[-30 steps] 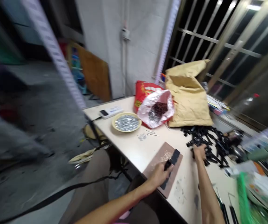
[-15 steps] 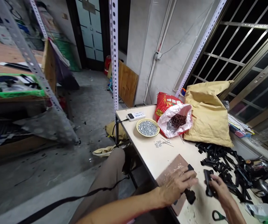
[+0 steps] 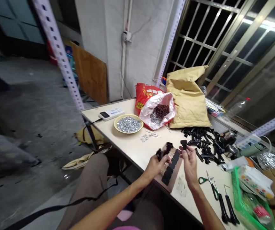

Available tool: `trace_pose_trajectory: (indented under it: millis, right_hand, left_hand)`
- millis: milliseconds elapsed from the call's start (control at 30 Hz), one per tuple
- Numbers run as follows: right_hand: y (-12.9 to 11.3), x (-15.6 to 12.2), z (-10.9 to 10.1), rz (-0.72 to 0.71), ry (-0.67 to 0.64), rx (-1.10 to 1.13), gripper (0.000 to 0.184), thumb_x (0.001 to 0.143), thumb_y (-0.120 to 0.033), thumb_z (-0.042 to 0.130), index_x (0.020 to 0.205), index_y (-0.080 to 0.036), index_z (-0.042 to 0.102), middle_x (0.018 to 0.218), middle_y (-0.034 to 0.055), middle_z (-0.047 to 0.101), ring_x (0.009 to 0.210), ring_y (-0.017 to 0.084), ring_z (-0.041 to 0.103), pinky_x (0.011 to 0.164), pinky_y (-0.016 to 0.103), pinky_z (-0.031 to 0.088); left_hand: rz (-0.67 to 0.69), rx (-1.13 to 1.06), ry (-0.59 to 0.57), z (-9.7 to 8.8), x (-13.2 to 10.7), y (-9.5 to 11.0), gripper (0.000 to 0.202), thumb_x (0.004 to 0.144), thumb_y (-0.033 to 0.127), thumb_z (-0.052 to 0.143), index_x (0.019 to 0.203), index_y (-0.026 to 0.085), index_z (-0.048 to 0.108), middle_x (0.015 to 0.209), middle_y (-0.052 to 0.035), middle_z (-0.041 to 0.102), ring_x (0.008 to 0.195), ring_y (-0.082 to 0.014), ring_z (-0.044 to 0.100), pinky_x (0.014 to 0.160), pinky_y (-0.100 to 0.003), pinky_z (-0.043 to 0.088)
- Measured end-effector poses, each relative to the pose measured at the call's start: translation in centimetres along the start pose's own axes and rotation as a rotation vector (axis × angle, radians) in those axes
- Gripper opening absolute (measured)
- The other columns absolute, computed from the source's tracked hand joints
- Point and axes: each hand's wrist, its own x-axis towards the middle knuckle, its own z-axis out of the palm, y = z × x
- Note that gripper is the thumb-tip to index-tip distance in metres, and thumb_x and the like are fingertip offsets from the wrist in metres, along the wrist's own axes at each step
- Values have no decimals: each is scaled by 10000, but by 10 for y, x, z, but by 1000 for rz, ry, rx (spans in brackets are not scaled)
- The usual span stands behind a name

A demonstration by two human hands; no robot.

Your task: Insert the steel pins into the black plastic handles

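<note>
My left hand (image 3: 157,165) is closed over the left side of a brown board (image 3: 177,172), with black plastic parts (image 3: 168,147) at its fingertips. My right hand (image 3: 189,164) pinches a small black plastic piece (image 3: 183,143) upright, just beyond the board's right edge. Between the hands, flat black pieces (image 3: 168,175) lie in a row along the board. A pile of loose black plastic parts (image 3: 206,142) spreads behind my right hand. The exact shape of what the left fingers grip is partly hidden.
A yellow bowl of small metal pieces (image 3: 129,124), a red bag of brown pins (image 3: 149,91) and a tan sack (image 3: 187,99) stand at the back. Scissors (image 3: 210,185), black-handled tools (image 3: 228,204) and a green basket (image 3: 238,191) lie right. A white device (image 3: 112,113) sits far left.
My view has swung to the right, bringing the basket and tools into sight. More flat black pieces now show in a row on the board. The right hand now holds its piece upright.
</note>
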Motion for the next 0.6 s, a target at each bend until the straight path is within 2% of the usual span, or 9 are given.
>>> trace_pose_trajectory:
  millis: [100,200,267,333,367,400,467,533,600]
  right_hand:
    - [18,-19,27,-162,-38,-163,362,891,-405,443,1161,-172,506,1143,114,619,1049,201,585,903,393,476]
    - [43,-37,43,-327,-97,-385,401,912,-309,377,1272,-170,483,1343,121,497,1288,225,410,1079,476,312]
    - [56,-35,41,-398,-247,-464,456,896,-297,406,1337,-186,445,1400,96,447,1345,228,330,1108,479,265]
    - [63,-18,24,-353,-385,-527,457,883,-303,443,1327,-202,471,1330,75,527,1272,218,434,1048,428,370]
    - [63,-4,10,-286,-391,-589,421,883,-298,449,1290,-210,513,1257,63,586,1195,204,508,988,389,431]
    - [62,12,-6,-196,-333,-679,376,886,-270,441,1237,-203,560,1175,60,634,1104,191,568,924,352,472]
    - [59,43,-42,-16,-82,-932,325,893,-194,406,1127,-184,630,1106,78,653,1032,188,589,874,322,475]
    - [59,67,-74,89,74,-1062,316,861,-94,398,1025,-120,667,1073,150,639,1043,230,569,872,349,444]
    - [64,78,-95,168,160,-1150,297,810,-26,420,943,-82,679,1062,199,617,1053,265,549,858,362,421]
  left_hand:
    - [-276,-235,-7,3,0,7,439,705,513,662,917,129,696,798,-90,727,819,-245,681,780,-343,521]
    - [-387,-397,56,1,-1,8,542,577,473,779,996,143,682,875,-85,737,958,-265,650,837,-337,503]
    - [-458,-503,107,-3,-2,6,556,498,395,841,972,150,682,898,-82,736,937,-253,657,813,-315,517]
    - [-541,-555,137,-10,-3,4,461,480,324,862,855,123,686,791,-76,729,785,-221,680,710,-292,546]
    - [-584,-559,145,-13,-3,4,404,487,300,861,792,109,678,707,-67,713,679,-201,675,634,-285,552]
    - [-613,-559,140,-16,-3,5,375,497,281,858,766,102,669,648,-54,696,603,-183,660,586,-280,550]
    - [-621,-550,126,-19,-4,9,384,508,265,855,801,105,664,578,-21,669,530,-165,642,562,-287,557]
    - [-614,-539,100,-19,-4,14,428,497,262,859,847,109,667,562,-12,668,544,-173,656,601,-301,572]
    - [-628,-524,79,-14,-5,17,431,480,249,864,839,103,675,612,-41,697,609,-195,683,636,-299,576]
